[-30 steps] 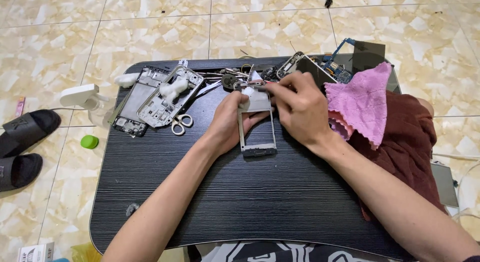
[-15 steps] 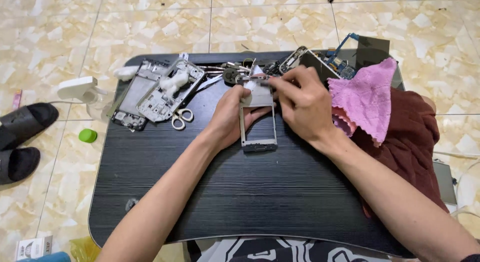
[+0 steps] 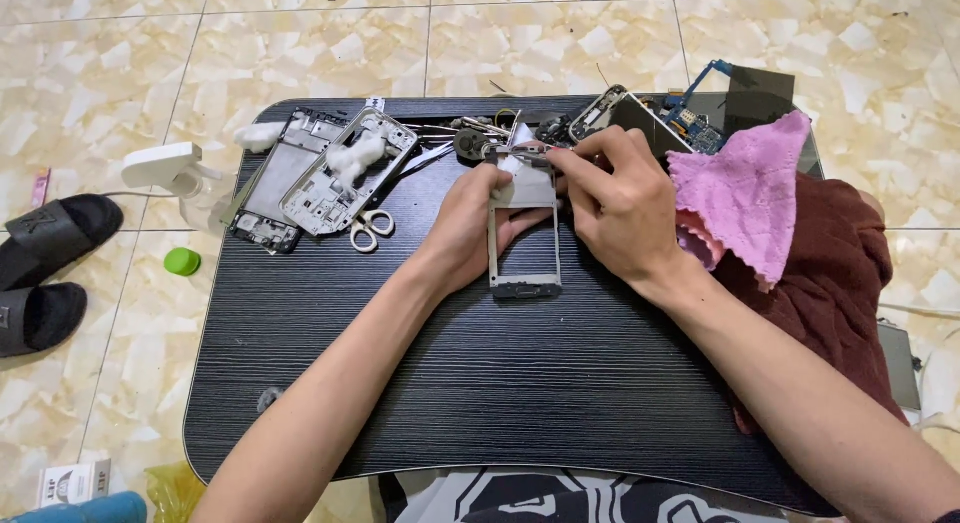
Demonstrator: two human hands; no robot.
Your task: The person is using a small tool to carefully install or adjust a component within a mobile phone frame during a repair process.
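the grey phone frame (image 3: 524, 245) is held from the side by the left hand (image 3: 468, 228), standing on the black lap table (image 3: 480, 383). its top edge is pinched by the right hand (image 3: 620, 208), fingers closed narrow. if too much force is given, the thin frame may be bent. just behind the hands, small loose parts (image 3: 480, 138) could be knocked.

Bare silver phone frame (image 3: 524, 241), flat, lengthwise

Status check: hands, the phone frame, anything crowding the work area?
Left hand grips phone frame from the side. Right hand pinches its top edge. Frame flat on black table. Scissors and pink cloth nearby, not touching.
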